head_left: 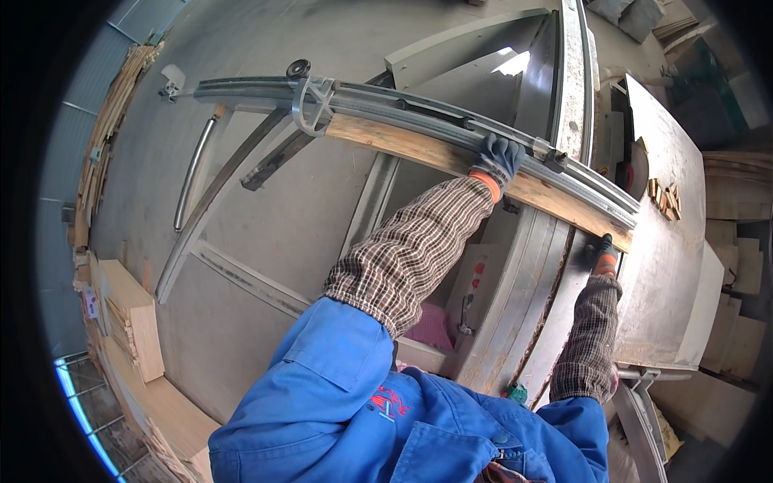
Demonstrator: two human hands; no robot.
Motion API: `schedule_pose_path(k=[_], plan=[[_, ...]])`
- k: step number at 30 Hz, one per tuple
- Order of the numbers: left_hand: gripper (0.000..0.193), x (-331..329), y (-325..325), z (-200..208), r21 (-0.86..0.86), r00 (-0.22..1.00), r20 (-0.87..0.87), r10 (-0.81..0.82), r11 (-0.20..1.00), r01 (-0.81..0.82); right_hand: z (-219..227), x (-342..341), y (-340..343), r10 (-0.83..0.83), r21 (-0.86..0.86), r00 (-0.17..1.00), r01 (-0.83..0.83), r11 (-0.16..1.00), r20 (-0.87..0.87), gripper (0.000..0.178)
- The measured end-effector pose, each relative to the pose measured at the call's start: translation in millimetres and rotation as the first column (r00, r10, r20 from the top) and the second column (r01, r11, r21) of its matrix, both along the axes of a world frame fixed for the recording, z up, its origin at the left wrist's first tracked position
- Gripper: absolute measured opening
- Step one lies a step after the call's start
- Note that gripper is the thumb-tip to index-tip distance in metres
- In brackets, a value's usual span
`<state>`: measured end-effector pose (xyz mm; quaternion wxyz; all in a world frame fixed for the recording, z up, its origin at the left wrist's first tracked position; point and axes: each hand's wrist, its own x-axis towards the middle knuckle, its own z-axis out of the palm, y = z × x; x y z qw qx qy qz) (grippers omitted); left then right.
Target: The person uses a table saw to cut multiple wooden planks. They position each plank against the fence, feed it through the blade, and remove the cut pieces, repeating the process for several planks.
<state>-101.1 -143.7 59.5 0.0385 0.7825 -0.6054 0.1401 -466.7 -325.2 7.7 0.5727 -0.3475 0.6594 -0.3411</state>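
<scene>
A long wooden board (394,142) lies slantwise along the near side of a metal fence rail (378,109) on a sliding table saw. My left hand (501,158), in a grey glove with an orange cuff, reaches across the board and has its fingers curled over the rail. At the board's right end is my right hand (601,254), in a dark glove with an orange cuff. Its fingers press against the board's near edge and are partly hidden. Just right of that end, a saw blade's guard (636,169) stands by the metal table top (656,274).
Small wood offcuts (665,200) lie on the table top. A round black knob (299,68) and a curved bracket (312,106) sit on the rail. Stacked planks (113,129) line the left wall, with light wooden panels (137,322) below them. Boards (737,258) lean at the right.
</scene>
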Motion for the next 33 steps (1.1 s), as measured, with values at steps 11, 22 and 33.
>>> schedule_pose_path(k=[11,22,33], plan=[[0.057,13.5,-12.0,-45.0,-0.395,0.985,0.088,-0.146,0.903,0.169,-21.0,0.8,-12.7,-0.067,0.033,0.992,0.063,0.997,0.107,0.043],[0.059,5.5,16.2,-45.2,-0.052,0.902,0.425,0.076,0.997,-0.060,22.6,47.0,22.5,0.235,0.037,0.782,-0.263,0.964,-0.577,0.064],[0.067,-40.6,100.2,-42.0,0.359,0.987,-0.159,-0.015,0.930,0.072,48.4,-4.7,111.8,0.135,0.146,0.929,-0.089,0.985,-0.344,0.050]])
